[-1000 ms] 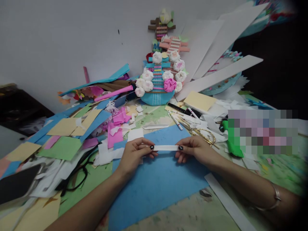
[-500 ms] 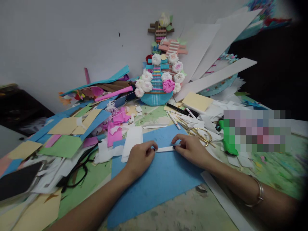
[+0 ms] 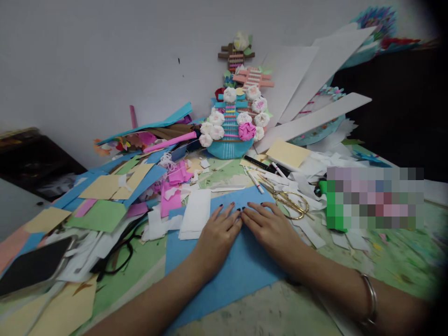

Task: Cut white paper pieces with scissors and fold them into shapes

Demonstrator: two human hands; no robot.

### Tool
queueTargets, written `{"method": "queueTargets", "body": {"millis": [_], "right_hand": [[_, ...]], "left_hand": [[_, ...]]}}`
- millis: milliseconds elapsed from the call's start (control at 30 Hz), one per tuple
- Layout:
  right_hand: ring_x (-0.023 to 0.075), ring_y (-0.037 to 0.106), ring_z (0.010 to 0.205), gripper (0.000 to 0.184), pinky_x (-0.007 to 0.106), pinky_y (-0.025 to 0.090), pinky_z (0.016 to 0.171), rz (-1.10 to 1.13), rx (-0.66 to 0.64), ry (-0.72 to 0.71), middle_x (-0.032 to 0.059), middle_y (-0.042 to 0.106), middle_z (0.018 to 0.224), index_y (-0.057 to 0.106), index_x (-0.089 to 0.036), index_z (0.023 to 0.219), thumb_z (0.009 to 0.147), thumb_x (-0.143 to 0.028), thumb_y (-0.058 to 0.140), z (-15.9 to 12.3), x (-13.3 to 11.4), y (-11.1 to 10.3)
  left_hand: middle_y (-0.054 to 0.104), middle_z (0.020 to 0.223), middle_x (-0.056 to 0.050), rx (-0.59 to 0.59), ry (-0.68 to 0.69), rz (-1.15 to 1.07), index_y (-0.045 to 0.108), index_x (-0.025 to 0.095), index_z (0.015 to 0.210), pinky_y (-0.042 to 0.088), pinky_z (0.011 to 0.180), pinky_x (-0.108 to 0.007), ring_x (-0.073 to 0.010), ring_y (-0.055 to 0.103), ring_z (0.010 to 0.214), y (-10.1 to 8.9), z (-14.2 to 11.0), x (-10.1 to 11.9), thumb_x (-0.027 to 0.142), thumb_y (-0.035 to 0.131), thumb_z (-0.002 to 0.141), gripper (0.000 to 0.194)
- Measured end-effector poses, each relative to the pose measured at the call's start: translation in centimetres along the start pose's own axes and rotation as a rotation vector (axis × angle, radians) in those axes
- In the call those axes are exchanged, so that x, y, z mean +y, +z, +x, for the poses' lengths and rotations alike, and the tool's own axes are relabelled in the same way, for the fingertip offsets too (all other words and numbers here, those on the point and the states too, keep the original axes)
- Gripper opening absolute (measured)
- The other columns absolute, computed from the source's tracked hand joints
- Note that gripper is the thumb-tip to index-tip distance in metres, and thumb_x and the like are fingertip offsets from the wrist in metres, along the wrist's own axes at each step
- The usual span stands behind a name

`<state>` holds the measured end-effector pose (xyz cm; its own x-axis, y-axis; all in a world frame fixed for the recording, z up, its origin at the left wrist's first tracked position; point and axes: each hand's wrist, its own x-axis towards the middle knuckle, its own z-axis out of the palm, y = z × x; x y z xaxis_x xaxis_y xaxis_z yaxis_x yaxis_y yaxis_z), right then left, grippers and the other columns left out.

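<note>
Both hands lie palm down on a blue sheet of paper (image 3: 227, 284). My left hand (image 3: 221, 233) is flat with its fingers stretched forward. Beside it, my right hand (image 3: 271, 228) also lies flat, its fingers angled inward so the fingertips nearly meet the left ones. Whatever is under the palms is hidden; the white paper strip does not show. Left of my left hand, a small stack of white paper pieces (image 3: 195, 212) rests on the blue sheet. Gold-handled scissors (image 3: 294, 205) lie just beyond my right hand.
A blue paper guitar with flowers (image 3: 229, 147) stands against the wall. Leftward are a phone (image 3: 33, 263), black-framed glasses (image 3: 119, 266) and a green paper piece (image 3: 98, 215). Markers (image 3: 255, 181) and a cream pad (image 3: 287, 154) lie behind the scissors.
Both hands have opened from pinching the ends of a folded white strip and now press flat, closer together, over where it was. The view has tilted up slightly.
</note>
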<state>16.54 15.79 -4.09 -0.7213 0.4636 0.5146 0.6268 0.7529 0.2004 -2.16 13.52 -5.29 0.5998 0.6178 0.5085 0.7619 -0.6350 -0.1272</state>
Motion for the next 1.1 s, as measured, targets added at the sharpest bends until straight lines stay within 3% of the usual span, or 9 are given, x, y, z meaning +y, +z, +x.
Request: {"method": "queueTargets", "body": {"millis": [100, 233, 400, 633, 833, 1100], "right_hand": [[0.0262, 0.059, 0.106, 0.022, 0.042, 0.040, 0.093, -0.045, -0.037, -0.027, 0.0107, 0.070, 0.107, 0.068, -0.007, 0.105, 0.088, -0.012, 0.055, -0.3, -0.2, 0.4], [0.0285, 0.061, 0.106, 0.022, 0.045, 0.039, 0.096, -0.080, -0.126, 0.024, 0.0115, 0.071, 0.104, 0.070, -0.009, 0.103, 0.085, -0.012, 0.057, -0.5, -0.2, 0.2], [0.0355, 0.057, 0.111, 0.024, 0.051, 0.038, 0.096, -0.080, -0.226, 0.134, 0.0115, 0.071, 0.105, 0.071, -0.010, 0.103, 0.082, -0.010, 0.059, -0.6, -0.3, -0.6], [0.0332, 0.057, 0.111, 0.029, 0.050, 0.036, 0.099, -0.067, -0.432, 0.233, 0.0149, 0.070, 0.107, 0.068, -0.008, 0.110, 0.084, -0.007, 0.054, -0.5, 0.1, -1.6], [0.0361, 0.053, 0.117, 0.029, 0.052, 0.034, 0.101, -0.086, -0.450, 0.229, 0.0167, 0.069, 0.109, 0.068, -0.007, 0.109, 0.084, -0.008, 0.054, -0.6, 0.1, -1.9], [0.0382, 0.044, 0.125, 0.026, 0.050, 0.036, 0.098, -0.096, -0.418, 0.296, 0.0170, 0.062, 0.122, 0.073, -0.014, 0.102, 0.085, -0.012, 0.053, -0.4, 0.5, -2.2]], "left_hand": [[0.066, 0.116, -0.012, -0.073, 0.033, 0.028, 0.059, 0.008, 0.115, 0.046, 0.097, -0.042, -0.0223, 0.059, 0.112, 0.1, 0.0, 0.2, 0.010, 0.033, 0.094, 0.033], [0.068, 0.113, -0.012, -0.082, 0.011, 0.094, 0.060, 0.008, 0.114, 0.048, 0.095, -0.041, -0.0228, 0.063, 0.107, -0.3, -0.1, 0.5, 0.007, 0.033, 0.093, 0.034], [0.068, 0.109, -0.019, -0.181, -0.069, 0.233, 0.065, 0.003, 0.108, 0.050, 0.092, -0.044, -0.0282, 0.065, 0.102, -1.1, -0.6, 1.0, 0.002, 0.037, 0.086, 0.036], [0.069, 0.105, -0.021, -0.266, -0.186, 0.281, 0.067, 0.001, 0.106, 0.052, 0.091, -0.044, -0.0295, 0.067, 0.099, -1.8, -0.8, 1.3, 0.000, 0.038, 0.083, 0.038], [0.067, 0.104, -0.026, -0.299, -0.282, 0.338, 0.069, -0.004, 0.100, 0.052, 0.089, -0.044, -0.0343, 0.064, 0.102, -2.1, -0.8, 1.6, -0.001, 0.042, 0.078, 0.035], [0.069, 0.108, -0.019, -0.357, -0.303, 0.288, 0.071, 0.003, 0.099, 0.050, 0.092, -0.041, -0.0318, 0.058, 0.113, -2.5, -0.4, 1.0, -0.002, 0.042, 0.077, 0.036]]}}
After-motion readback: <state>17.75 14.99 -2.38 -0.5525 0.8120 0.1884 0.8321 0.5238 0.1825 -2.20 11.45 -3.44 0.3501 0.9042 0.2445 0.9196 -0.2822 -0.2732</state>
